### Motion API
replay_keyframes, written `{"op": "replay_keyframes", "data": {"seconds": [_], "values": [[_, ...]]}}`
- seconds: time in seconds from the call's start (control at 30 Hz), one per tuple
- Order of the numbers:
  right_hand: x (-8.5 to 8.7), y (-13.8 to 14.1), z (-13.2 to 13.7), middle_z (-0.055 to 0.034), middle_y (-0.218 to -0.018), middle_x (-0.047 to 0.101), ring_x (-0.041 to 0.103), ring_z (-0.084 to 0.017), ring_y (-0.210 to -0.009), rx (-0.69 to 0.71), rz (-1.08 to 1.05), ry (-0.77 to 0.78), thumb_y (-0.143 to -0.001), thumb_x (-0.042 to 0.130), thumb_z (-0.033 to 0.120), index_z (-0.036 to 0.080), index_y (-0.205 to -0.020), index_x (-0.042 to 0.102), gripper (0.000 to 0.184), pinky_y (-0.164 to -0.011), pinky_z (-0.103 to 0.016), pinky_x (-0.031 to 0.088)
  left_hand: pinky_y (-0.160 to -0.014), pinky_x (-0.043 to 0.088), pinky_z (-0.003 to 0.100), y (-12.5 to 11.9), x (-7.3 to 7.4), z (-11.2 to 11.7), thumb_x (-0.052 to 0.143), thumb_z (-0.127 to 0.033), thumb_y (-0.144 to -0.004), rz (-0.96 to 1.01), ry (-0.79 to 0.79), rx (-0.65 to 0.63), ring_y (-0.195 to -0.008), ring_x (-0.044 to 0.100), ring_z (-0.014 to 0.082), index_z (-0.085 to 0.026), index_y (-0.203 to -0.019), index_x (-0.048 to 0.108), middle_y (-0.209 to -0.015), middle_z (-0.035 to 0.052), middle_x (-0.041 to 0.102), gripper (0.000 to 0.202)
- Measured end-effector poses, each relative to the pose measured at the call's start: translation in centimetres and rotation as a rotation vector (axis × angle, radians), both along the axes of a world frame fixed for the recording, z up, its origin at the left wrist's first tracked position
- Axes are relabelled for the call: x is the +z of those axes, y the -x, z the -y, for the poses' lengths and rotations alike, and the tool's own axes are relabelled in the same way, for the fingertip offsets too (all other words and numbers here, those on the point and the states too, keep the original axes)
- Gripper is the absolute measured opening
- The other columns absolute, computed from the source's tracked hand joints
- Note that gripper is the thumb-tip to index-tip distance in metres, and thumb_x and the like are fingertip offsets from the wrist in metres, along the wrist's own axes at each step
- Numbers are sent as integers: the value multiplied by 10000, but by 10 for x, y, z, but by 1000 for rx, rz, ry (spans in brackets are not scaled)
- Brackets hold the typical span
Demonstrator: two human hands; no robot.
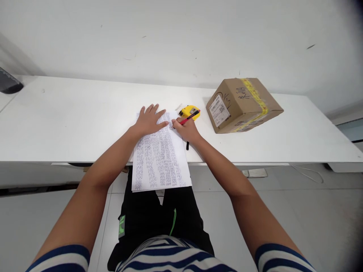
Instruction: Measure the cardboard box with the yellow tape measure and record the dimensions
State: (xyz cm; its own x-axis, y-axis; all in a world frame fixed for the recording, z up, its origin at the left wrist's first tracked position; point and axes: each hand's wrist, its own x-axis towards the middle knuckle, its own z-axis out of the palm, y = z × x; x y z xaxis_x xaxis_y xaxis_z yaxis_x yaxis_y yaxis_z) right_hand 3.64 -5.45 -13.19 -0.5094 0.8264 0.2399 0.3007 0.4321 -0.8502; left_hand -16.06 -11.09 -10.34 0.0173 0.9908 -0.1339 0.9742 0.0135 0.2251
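Note:
A sheet of paper covered in columns of blue handwriting lies on the white table, its lower part hanging past the front edge. My left hand rests flat on the sheet's upper left, fingers spread. In my right hand is a red and black pen, tilted, with its tip at the paper's upper right. Just behind the right hand sits a yellow tape measure, partly hidden by the pen and hand. A small black pen cap lies beside the paper's right edge.
A taped cardboard box stands at the right on the white table. At the far left is a dark cylindrical object. The wall closes off the back. A white cable lies on the floor at right.

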Motion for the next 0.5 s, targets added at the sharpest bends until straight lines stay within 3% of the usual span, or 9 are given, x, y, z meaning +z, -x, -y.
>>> {"op": "replay_keyframes", "data": {"seconds": [0.5], "values": [[-1, -1, -2, 38, -554, 408, 443, -151, -634, 11, 25, -14, -932, 585, 505, 244, -577, 447, 462, -649, -314, 364, -1343, 23, 565, 2, -2, -1, 312, -720, -1019, 9, -16, -3, -1689, 67, 331, -295, -1691, 313, -1822, 58, 127, 795]]}}
